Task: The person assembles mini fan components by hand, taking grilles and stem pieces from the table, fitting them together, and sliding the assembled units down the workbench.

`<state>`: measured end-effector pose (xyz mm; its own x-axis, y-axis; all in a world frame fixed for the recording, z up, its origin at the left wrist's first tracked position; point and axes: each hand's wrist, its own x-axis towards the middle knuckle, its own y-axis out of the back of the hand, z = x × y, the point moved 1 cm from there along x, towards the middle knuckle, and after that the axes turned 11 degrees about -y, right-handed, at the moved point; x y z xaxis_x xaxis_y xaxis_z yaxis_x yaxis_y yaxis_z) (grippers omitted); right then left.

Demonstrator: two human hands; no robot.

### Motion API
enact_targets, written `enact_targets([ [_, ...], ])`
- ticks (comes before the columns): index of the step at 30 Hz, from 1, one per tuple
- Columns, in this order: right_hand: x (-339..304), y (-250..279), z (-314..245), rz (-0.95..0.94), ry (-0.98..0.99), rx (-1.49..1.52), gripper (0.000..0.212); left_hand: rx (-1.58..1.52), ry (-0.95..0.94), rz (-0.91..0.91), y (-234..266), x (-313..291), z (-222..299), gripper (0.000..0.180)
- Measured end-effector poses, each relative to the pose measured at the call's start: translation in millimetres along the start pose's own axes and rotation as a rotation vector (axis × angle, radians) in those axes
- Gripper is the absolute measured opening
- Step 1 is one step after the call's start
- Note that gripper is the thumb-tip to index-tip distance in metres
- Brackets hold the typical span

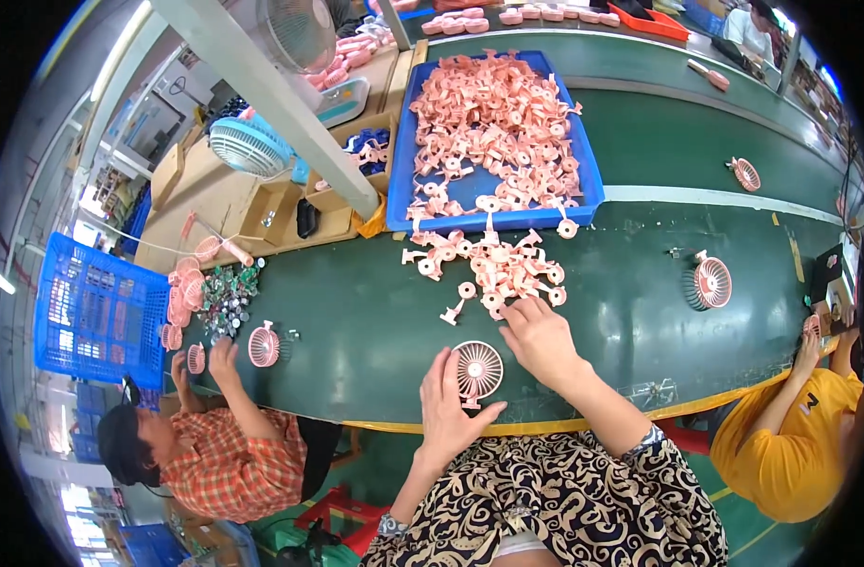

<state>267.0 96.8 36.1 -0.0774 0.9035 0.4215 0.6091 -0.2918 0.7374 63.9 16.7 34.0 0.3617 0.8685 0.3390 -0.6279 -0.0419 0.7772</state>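
A round pink fan head (479,369) with a slatted grille is on the green work surface in front of me. My left hand (443,408) curls along its left side, fingers against the rim and thumb spread below it. My right hand (542,342) reaches just past the fan head to a loose heap of small pink plastic parts (507,269), each with a round disc and short arms. Its fingertips close on a pink part at the heap's near edge, which they partly cover. Behind the heap, a blue tray (592,184) is piled high with the same parts.
Further fan heads (711,282) lie to the right and left. A co-worker in a checked shirt (248,458) sits at left by a blue basket (101,312); another in yellow (791,444) works at right. A metal post (271,104) rises behind. Yellow tape (394,427) lines the near edge.
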Motion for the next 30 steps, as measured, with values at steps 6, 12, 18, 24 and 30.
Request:
enact_targets([
  [6,-21.8,-6.5,-1.1,-0.285,-0.194,-0.088,0.039,0.0,0.104,-0.047,-0.8,1.8,-10.9,0.11],
  [12,-40.2,15.0,7.5,-0.389,-0.401,-0.026,0.039,0.155,0.064,-0.149,22.0,1.5,-24.0,0.086],
  [18,-52.1,29.0,19.4,-0.428,-0.689,0.506,0.039,0.26,0.174,-0.053,29.1,-4.3,-41.4,0.041],
  [24,-63.0,36.5,39.7,-0.294,-0.767,0.278,0.03,0.214,0.206,0.041,33.1,3.8,-37.8,0.018],
  [30,-63.7,35.6,26.1,-0.161,-0.49,0.108,0.046,0.112,0.186,0.066,31.2,-5.1,-40.9,0.012],
])
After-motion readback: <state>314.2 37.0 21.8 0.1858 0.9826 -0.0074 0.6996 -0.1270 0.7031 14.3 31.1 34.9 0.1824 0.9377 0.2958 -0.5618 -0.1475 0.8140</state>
